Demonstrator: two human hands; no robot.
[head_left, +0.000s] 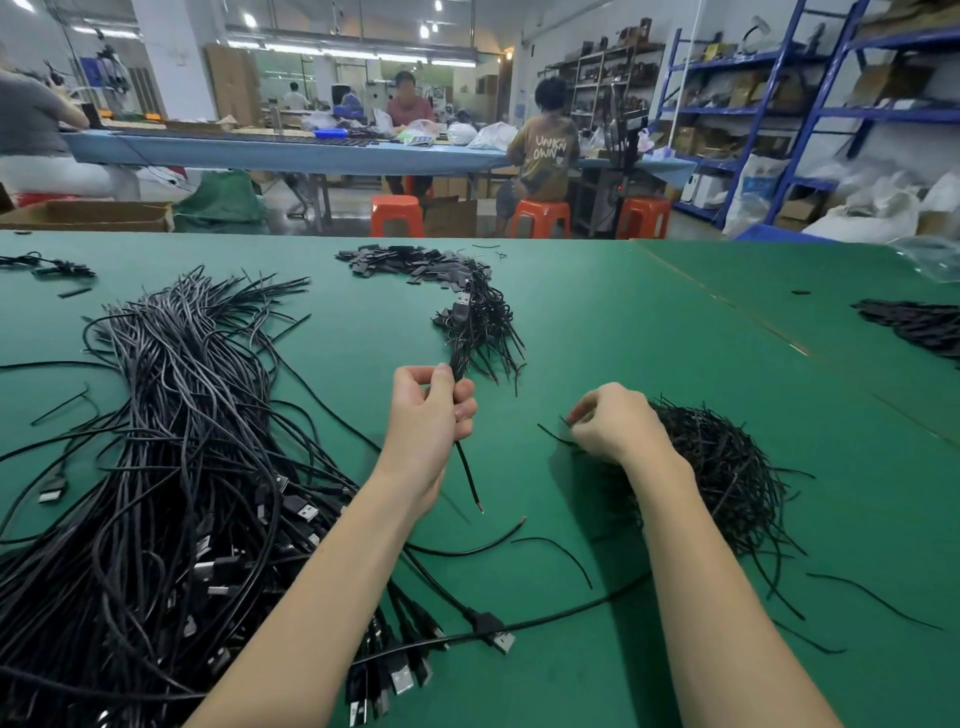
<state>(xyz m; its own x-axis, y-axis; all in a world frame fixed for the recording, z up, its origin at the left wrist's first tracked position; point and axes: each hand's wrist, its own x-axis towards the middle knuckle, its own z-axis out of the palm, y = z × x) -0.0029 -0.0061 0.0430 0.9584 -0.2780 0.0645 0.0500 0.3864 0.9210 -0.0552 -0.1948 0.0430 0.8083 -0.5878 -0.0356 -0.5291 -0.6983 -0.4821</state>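
At centre frame the left hand (434, 415) is curled around a black cable (467, 470), whose stripped end hangs below the fist. Right of centre, the right hand (613, 423) pinches what looks like a thin black tie (553, 435) at the edge of the tie pile (727, 467). A big cable heap (156, 467) fills the lower left of the green table (649, 322).

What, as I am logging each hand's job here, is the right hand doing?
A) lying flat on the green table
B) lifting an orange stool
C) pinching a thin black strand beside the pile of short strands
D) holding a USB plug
C: the right hand pinches a thin black strand at the edge of the pile of short strands, while the left hand grips a cable bundle.
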